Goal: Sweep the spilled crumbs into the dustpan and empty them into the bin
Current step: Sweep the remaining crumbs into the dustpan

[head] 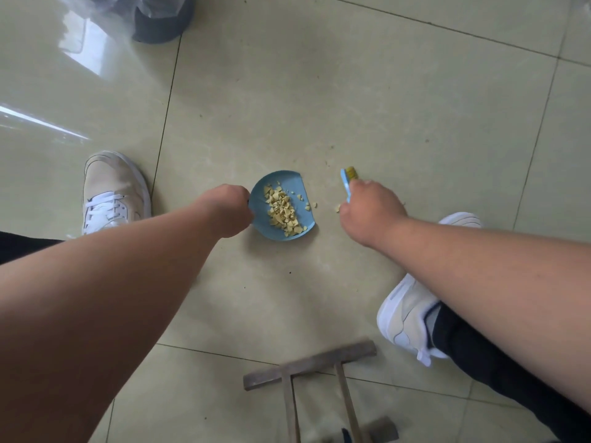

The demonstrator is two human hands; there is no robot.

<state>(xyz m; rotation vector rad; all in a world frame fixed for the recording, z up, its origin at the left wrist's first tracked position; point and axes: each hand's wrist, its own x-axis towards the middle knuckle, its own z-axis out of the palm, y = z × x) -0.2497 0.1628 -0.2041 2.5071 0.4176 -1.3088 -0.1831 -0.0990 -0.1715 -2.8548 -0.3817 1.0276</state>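
A small blue dustpan (287,181) rests on the tiled floor at the centre, holding a heap of yellow crumbs (283,211). My left hand (228,210) grips its handle at the pan's left side; the handle itself is hidden. To the right, my right hand (367,212) is closed around a small blue brush (346,182) with yellow bristles, held just above the floor. A few loose crumbs (338,207) lie on the floor between the pan's open edge and the brush hand. A dark bin (163,22) lined with a clear bag sits at the top left.
My white shoes stand on either side: the left shoe (112,193) and the right shoe (406,311). A rusty metal frame (310,362) lies on the floor near the bottom centre. Pale glossy tiles (351,91) stretch ahead.
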